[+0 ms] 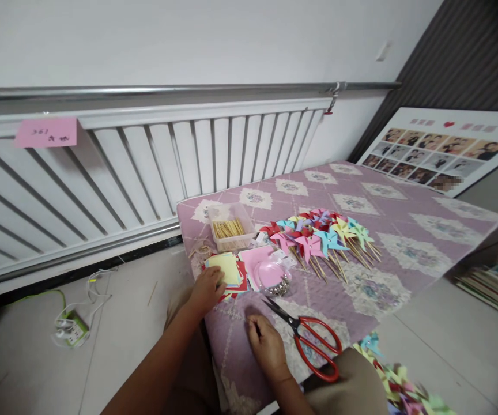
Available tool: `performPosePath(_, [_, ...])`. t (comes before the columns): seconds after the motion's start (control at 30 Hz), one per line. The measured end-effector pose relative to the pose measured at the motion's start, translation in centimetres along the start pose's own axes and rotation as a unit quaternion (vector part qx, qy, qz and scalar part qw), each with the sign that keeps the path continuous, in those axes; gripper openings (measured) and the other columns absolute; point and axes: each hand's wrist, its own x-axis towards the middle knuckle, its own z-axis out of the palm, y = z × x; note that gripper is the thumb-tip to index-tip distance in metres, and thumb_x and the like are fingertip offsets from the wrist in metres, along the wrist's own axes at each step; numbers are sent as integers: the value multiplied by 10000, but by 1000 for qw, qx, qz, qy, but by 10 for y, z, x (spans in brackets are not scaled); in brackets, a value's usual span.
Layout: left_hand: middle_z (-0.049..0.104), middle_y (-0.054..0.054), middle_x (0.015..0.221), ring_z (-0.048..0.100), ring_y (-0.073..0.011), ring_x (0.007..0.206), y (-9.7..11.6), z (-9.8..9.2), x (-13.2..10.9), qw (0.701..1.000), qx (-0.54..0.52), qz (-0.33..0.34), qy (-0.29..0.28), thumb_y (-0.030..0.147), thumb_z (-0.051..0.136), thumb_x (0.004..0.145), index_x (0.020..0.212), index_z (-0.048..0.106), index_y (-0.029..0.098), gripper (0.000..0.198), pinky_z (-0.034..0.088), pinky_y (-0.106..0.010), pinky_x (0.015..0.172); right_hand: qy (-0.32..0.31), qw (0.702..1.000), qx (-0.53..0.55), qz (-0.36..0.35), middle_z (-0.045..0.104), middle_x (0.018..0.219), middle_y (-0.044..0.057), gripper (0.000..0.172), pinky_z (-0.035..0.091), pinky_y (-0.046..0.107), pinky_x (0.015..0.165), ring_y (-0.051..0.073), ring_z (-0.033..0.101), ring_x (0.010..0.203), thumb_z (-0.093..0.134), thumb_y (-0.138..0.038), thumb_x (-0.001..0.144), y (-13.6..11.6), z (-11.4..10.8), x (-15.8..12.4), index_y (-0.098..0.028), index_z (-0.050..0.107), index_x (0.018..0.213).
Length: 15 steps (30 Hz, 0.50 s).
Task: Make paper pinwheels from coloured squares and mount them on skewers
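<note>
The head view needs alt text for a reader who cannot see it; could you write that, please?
The left hand touches stacked paper; the right hand, loosely curled, is beside red-handled scissors on a patterned cloth. Beyond are a box of sticks and colourful pinwheels.

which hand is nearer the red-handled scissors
Right. The right hand is close beside the scissors, below their blades; the left hand is farther off, at the coloured paper stack.

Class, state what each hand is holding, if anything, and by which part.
Left hand touches the pale-yellow paper square at its near left corner; grip unclear. Right hand: curled, nothing visibly held.
</note>
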Motion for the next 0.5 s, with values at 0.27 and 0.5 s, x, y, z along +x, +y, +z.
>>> performPosePath(0.27, [629,-134,1207,574,-259,1115,0,0,1,1000,-7,5,5,236,565,827,1030,671,178,236,464,-468,985,-1,1000,1,2,725,805,67,253,533,285,711,207,695,763,409,-219,898,-1,-1,1,-190,654,844])
performPosePath(0.5, [640,-126,1200,573,-244,1120,3,-4,5,1000,-20,-12,-14,240,505,869,1008,693,171,244,437,-439,1011,1,1000,5,7,731,820,69,253,538,287,719,208,698,773,412,-223,903,-2,-1,1,-197,658,850])
